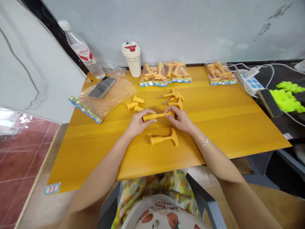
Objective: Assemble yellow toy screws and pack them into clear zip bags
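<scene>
My left hand (138, 123) is closed around the ribbed yellow plastic sleeve (149, 117) of a corkscrew. My right hand (180, 119) grips the same corkscrew at its handle end, mostly covered by the fingers. Sleeve and yellow shaft (161, 114) are in line, and no metal shows between them. Nearer me lies another corkscrew (164, 139) with a T-shaped handle, its sleeve on. Beyond my left hand are loose yellow sleeves (132, 105). Past my right hand lie a few corkscrews (173, 94) with bare metal spirals.
Clear bags of yellow corkscrews (177, 72) line the back, with another bag (221, 73) farther right. A phone (102, 87) lies on an opened plastic bag (114, 97). A white cup (132, 60) and water bottle (83, 52) stand behind. A power strip (251, 81) sits at right.
</scene>
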### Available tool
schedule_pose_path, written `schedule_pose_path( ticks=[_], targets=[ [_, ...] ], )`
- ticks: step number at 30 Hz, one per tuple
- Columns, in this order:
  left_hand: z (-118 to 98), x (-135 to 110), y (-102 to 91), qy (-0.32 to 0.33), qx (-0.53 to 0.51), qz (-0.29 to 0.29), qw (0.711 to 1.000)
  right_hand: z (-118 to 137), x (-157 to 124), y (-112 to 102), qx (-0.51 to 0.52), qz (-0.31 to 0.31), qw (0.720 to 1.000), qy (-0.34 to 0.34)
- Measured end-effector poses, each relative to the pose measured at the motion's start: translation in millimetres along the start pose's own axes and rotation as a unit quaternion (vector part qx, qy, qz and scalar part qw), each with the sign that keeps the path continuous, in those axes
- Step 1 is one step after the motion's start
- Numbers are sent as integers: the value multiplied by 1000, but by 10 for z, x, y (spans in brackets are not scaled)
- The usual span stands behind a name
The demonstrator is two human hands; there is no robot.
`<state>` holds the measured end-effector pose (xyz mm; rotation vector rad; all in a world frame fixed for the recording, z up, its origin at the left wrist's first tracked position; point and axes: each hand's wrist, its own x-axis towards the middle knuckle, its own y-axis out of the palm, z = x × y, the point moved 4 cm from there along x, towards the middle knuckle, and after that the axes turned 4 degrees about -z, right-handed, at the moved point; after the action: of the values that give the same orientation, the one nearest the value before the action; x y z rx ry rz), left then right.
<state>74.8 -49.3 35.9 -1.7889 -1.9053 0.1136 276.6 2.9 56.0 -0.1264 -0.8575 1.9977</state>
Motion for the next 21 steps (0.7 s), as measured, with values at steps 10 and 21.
schedule_pose_path(
  ticks=[10,21],
  targets=[
    [-52,-23,15,28,33,-18,999,-126,-3,130,192,32,972,131],
    [2,-10,-8,-3,2,-41,999,17,-8,9,-200,9,979,42]
  ],
)
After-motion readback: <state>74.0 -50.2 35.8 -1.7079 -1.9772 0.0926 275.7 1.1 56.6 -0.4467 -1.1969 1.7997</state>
